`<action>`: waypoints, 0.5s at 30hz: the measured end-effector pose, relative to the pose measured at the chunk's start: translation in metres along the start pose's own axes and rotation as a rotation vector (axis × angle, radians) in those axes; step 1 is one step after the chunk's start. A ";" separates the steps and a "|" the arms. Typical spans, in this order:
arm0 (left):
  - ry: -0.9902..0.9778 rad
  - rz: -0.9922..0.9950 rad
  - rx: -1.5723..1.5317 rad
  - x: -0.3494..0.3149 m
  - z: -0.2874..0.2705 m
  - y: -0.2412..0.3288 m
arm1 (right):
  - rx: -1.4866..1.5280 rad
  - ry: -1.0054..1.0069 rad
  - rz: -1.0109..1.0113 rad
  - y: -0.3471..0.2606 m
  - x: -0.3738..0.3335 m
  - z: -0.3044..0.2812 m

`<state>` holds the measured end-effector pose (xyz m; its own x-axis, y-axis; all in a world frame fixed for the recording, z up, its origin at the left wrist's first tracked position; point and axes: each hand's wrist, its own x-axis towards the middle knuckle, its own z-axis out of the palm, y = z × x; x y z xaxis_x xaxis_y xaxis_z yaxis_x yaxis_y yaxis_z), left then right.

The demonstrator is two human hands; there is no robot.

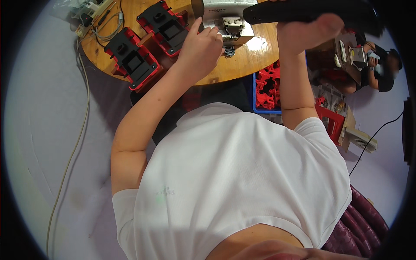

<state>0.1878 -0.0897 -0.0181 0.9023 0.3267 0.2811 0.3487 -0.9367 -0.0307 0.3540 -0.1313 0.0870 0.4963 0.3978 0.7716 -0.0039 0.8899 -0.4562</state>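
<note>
My left hand (pixel 201 50) is over the table at the front of a silver metal box (pixel 225 9). Its outer finger sticks up while the others come together near a small metal fixture (pixel 234 26); whatever they pinch is hidden. A small pile of metal parts (pixel 229 51) lies just right of that hand. Raised to the right, my right hand (pixel 303 34) grips a long, smooth black object (pixel 277 12) close to the camera, its kind unclear. Two red frames with black plates (pixel 164 28) (pixel 132 60) stand left of my left hand.
Below the round wooden table's (pixel 216 78) right edge sits a blue crate (pixel 255 93) of red parts. Cables (pixel 113 32) lie at the table's left. Another person (pixel 383 65) works at a bench far right, near a red stool-like piece (pixel 333 123).
</note>
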 end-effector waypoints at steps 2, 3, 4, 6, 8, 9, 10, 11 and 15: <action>0.023 0.000 -0.027 -0.004 -0.003 -0.003 | 0.227 0.026 0.054 0.032 -0.016 -0.011; 0.023 -0.015 -0.032 -0.004 -0.001 -0.002 | -0.059 -0.074 0.048 0.028 -0.017 -0.013; 0.023 -0.032 -0.037 -0.004 -0.001 -0.001 | -0.343 -0.169 0.013 0.024 -0.018 -0.015; 0.025 -0.046 -0.188 -0.006 -0.004 -0.002 | -0.351 -0.170 0.062 0.030 -0.026 -0.019; 0.030 -0.044 -0.481 -0.011 -0.015 -0.007 | -0.352 -0.171 0.068 0.036 -0.032 -0.022; 0.122 -0.070 -0.459 -0.014 -0.018 -0.011 | -0.350 -0.171 0.052 0.039 -0.033 -0.025; 0.214 -0.097 -0.435 -0.019 -0.022 -0.017 | -0.346 -0.172 0.036 0.042 -0.034 -0.028; 0.306 -0.124 -0.410 -0.025 -0.026 -0.025 | -0.343 -0.173 0.020 0.045 -0.034 -0.029; 0.539 -0.414 -0.145 -0.056 -0.046 -0.088 | -0.337 -0.202 0.089 0.049 -0.033 -0.034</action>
<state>0.0948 -0.0317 0.0129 0.4371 0.5882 0.6804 0.5660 -0.7678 0.3001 0.3673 -0.1082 0.0243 0.3260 0.5362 0.7786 0.2627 0.7398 -0.6195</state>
